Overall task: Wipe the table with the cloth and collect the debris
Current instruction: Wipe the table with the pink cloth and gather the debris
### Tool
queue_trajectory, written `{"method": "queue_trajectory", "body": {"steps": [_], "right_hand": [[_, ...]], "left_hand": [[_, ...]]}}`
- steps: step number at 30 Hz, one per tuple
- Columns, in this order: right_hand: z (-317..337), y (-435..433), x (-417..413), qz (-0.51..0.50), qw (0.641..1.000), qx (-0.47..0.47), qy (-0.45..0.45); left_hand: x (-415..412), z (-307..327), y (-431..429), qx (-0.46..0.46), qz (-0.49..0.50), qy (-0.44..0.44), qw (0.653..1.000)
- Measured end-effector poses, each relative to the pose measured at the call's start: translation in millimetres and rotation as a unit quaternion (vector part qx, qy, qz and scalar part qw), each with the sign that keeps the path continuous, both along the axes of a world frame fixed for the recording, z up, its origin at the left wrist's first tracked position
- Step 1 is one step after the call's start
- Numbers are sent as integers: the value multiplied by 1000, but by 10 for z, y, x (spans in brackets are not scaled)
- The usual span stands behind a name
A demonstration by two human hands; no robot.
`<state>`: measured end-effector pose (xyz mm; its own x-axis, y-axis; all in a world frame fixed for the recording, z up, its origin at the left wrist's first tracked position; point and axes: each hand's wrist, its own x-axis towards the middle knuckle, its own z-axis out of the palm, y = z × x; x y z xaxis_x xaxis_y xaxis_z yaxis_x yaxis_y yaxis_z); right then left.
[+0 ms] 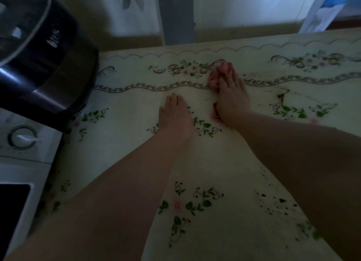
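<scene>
Two bare forearms reach out over the table (125,163), which wears a cream covering printed with green sprigs, pink flowers and scrolled borders. The room is dim. Dark debris (273,202) speckles the near right; more crumbs and a brownish smear (281,97) lie just right of the right hand (232,100). That hand presses flat on a bunched pink cloth (218,76), fingers spread over it. The left hand (174,114) rests flat, empty, just beside. A black pot (43,51) stands on a white appliance (21,153) at left.
</scene>
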<state>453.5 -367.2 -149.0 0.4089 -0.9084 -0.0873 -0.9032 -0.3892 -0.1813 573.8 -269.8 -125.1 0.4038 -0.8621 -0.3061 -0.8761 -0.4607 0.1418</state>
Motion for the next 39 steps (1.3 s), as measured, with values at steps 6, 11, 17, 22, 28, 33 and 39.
{"method": "queue_trajectory", "body": {"steps": [6,11,17,22,28,33,39], "right_hand": [[16,17,-400,-32,999,1,21],[11,34,-672,-49,998,4,37],[41,82,-979,-65,997,7,51],[65,127,-1265,-59,995,4,83],[76,225,-1690,-67,993,10,93],[111,346,-2041,-84,992,14,98],[128,524,-2485,-80,990,30,108]], "left_hand": [[-341,-4,19,4,-38,-19,999],[-473,17,2,15,-31,-34,999],[-625,81,45,30,1,-30,999],[-909,139,81,11,0,-6,1000],[-1255,223,77,19,-15,-10,1000],[-1547,294,127,22,-6,-9,1000],[-1912,422,206,20,-24,3,1000]]}}
